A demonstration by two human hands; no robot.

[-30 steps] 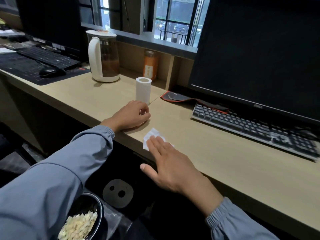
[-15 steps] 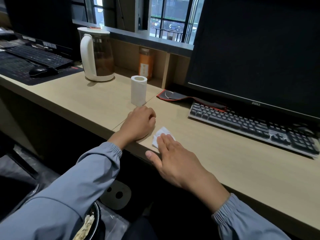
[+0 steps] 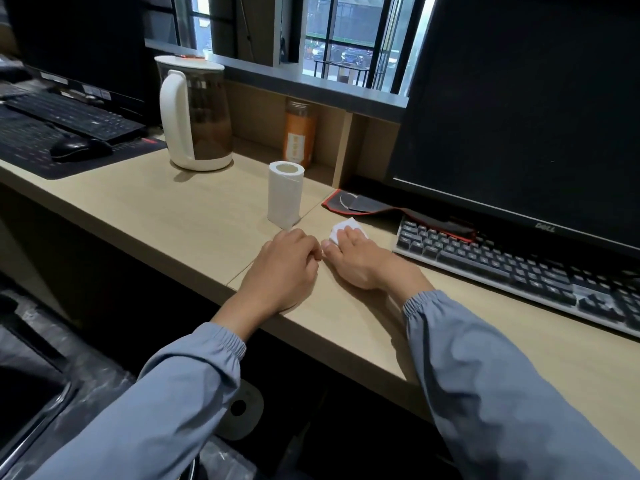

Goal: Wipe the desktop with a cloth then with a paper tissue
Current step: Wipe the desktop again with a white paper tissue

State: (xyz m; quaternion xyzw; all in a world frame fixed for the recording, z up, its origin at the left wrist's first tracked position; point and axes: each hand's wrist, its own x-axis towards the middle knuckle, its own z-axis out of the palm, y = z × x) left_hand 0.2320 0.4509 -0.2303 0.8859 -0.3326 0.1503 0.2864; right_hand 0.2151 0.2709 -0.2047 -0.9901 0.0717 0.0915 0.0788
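A small folded white paper tissue (image 3: pixel 341 227) lies on the light wooden desktop (image 3: pixel 166 209), mostly hidden under my right hand (image 3: pixel 360 259), whose flat fingers press it down close to the keyboard. My left hand (image 3: pixel 282 270) rests on the desk just left of it, fingers loosely curled and holding nothing I can see. A white roll of tissue paper (image 3: pixel 284 195) stands upright just beyond my left hand. No cloth is visible.
A black keyboard (image 3: pixel 519 271) and a large dark monitor (image 3: pixel 526 116) stand to the right. A red-edged mouse pad (image 3: pixel 374 207) lies behind the tissue. A white kettle (image 3: pixel 194 112) and an orange jar (image 3: pixel 299 131) stand at the back. Another keyboard and a mouse (image 3: pixel 78 147) lie far left.
My right hand has slid the tissue away from the desk's front edge toward the keyboard and mouse pad. My left hand stayed on the desk near the paper roll.
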